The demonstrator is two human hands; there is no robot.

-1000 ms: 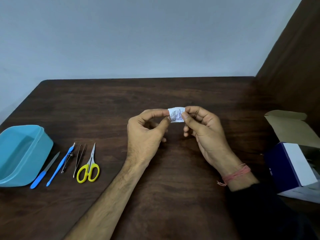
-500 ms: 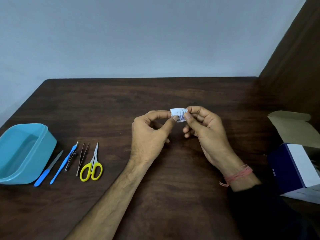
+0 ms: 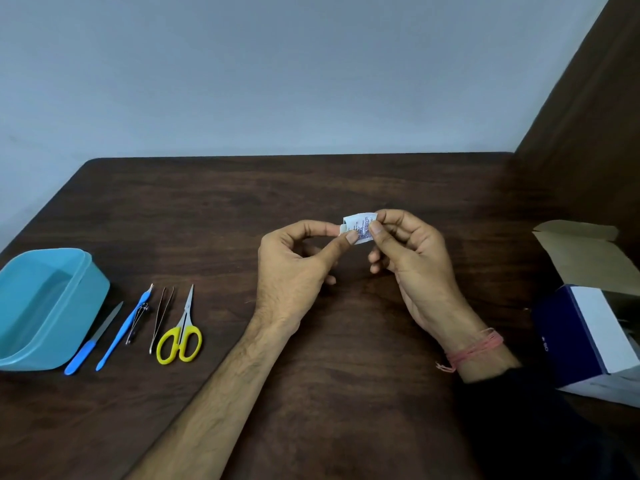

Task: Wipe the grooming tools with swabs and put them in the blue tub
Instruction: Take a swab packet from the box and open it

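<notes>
Swab packet [image 3: 360, 227] pinched by both hands above dark wood table [image 3: 346, 341] against pale wall [image 3: 277, 81].

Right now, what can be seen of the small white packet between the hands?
The small white printed sachet is a flat rectangle, paper or foil by its look, with fine dark print too small to read. It is held above the dark wooden table, pinched at its left end by the left hand and at its right end by the right hand. Its left edge looks slightly lifted or torn.
</notes>
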